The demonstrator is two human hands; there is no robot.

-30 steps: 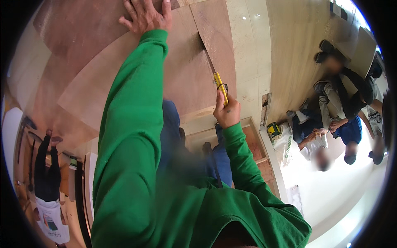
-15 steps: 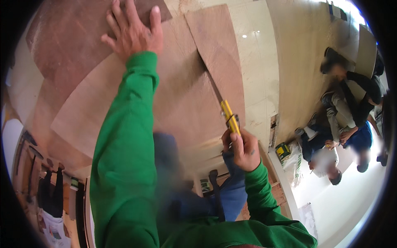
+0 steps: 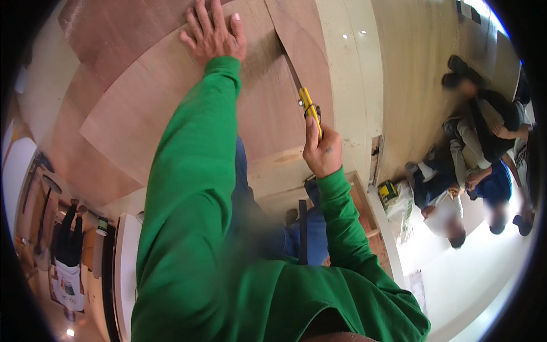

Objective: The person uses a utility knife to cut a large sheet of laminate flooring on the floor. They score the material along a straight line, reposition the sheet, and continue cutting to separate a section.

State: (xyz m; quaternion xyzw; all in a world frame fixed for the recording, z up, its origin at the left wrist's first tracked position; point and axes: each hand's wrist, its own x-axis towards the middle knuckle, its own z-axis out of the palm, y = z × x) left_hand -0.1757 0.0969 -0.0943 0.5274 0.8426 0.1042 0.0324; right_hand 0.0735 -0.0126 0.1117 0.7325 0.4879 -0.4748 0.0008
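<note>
My left hand lies flat on a sheet of brown plywood, fingers spread, holding nothing. To its right, my right hand is wrapped around the yellow handle of a small handsaw. The saw's thin dark blade slants up and to the left, in line with a narrow cut through the plywood. A long strip of the sheet lies right of that cut. Part of the handle is hidden by my fingers, and how deep the blade sits cannot be seen.
A darker sheet lies at the upper left, against the plywood. Below my right forearm is a wooden frame. On the right, several people sit near a black-and-yellow container and a plastic bag. Another person stands at far left.
My right hand and the handsaw have moved forward along the cut. My left hand stays flat on the sheet; the whole view has shifted a little.
</note>
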